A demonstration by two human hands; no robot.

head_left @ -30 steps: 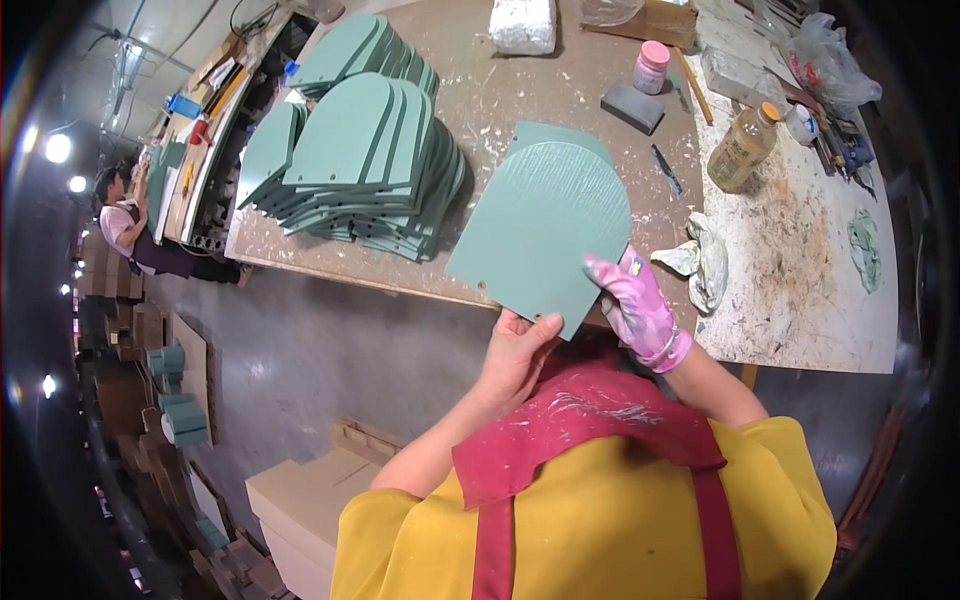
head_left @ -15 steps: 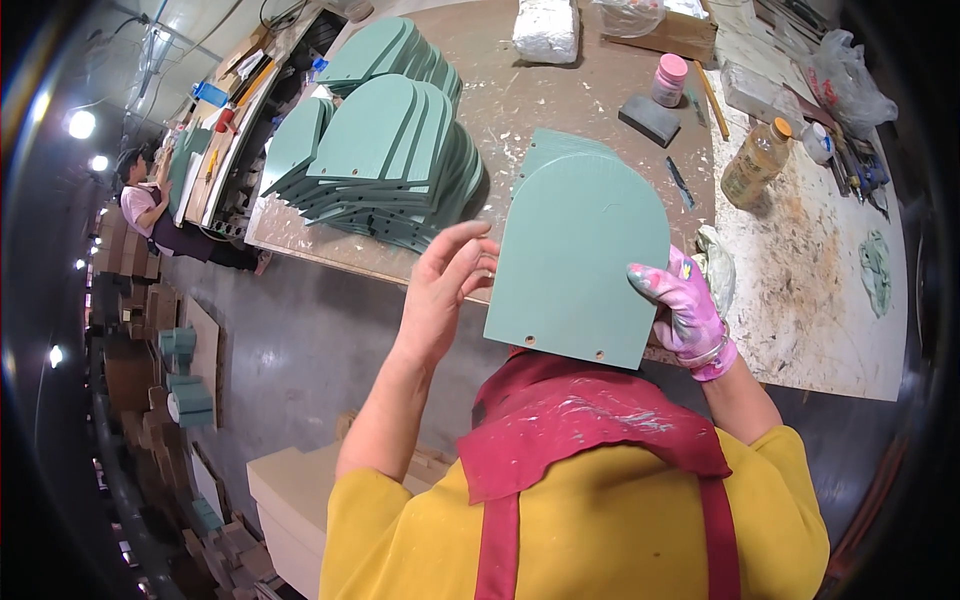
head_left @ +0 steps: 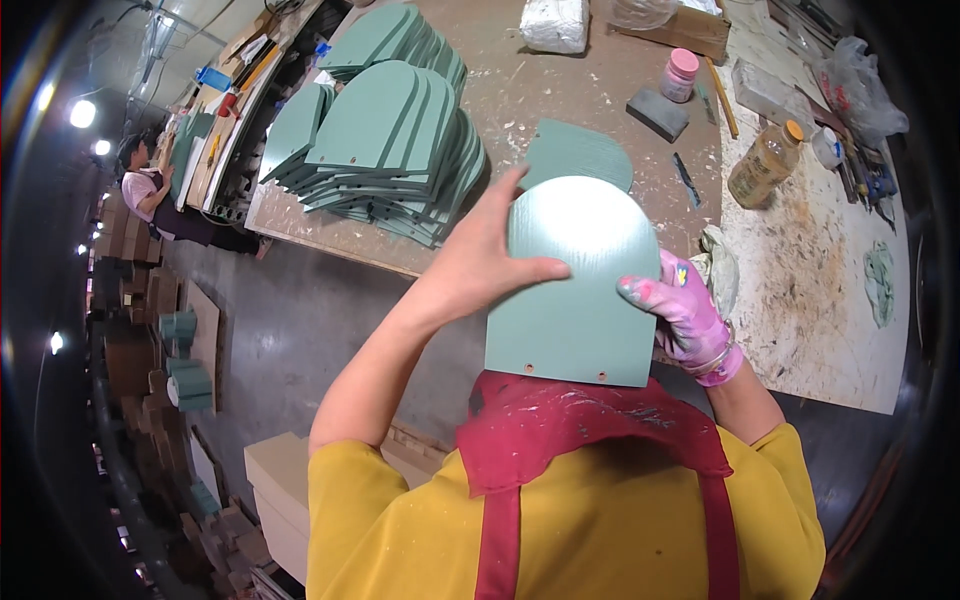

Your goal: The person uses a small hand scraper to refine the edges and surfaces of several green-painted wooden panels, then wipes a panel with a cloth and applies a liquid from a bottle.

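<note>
I hold a pale green, arch-topped panel (head_left: 580,320) with two small holes along its straight lower edge. My bare left hand (head_left: 490,255) grips its left side, thumb on the face and fingers reaching behind. On its right edge, my right hand (head_left: 685,312), in a stained pink glove, is closed with the thumb on the front. Behind it another green panel (head_left: 580,155) lies on the table, partly covered. Tall stacks of matching green panels (head_left: 370,120) stand farther left.
On the worktable (head_left: 550,85) are a dark grey block (head_left: 657,116), a pink-capped jar (head_left: 679,75), a bottle with an orange cap (head_left: 766,165) and a crumpled cloth (head_left: 718,265). A cardboard box (head_left: 285,480) stands low at left. Another person (head_left: 145,190) works at a far-left bench.
My left hand has moved from open beside the panel to gripping its left side. The panel has tilted, with glare now on its arched top.
</note>
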